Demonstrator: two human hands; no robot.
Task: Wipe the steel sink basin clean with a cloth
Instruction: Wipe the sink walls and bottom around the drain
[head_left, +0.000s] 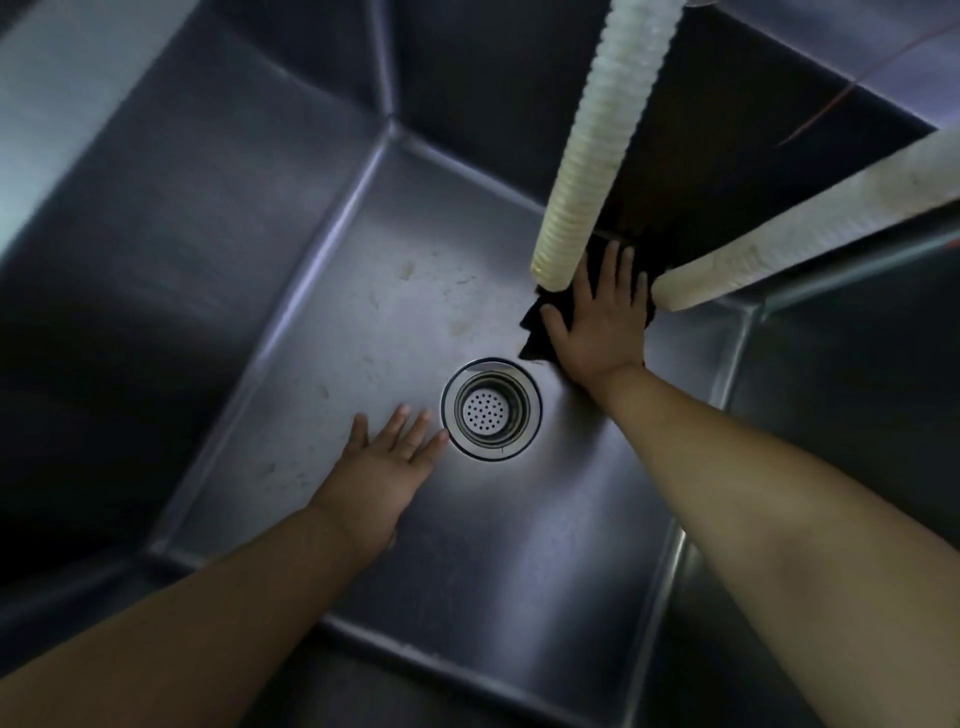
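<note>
Both bare forearms reach down from the near edge into the steel sink basin (519, 545). On the right, the right hand (597, 325) lies palm-down with fingers spread flat on a dark cloth (535, 325), pressing it against the basin floor near the far right corner; the cloth shows past the thumb side and around the fingertips, so it sits under the grip rather than pinched in it. Two pale ribbed hoses (597, 135) hang in from above, their ends just beside that hand, one on each side. On the other side, the left hand (387, 457) rests open, fingers spread, flat on the basin floor with its fingertips just beside the round drain strainer (491, 408), holding nothing. Whitish smears (415, 291) mark the floor beyond the drain. No writing is readable.
</note>
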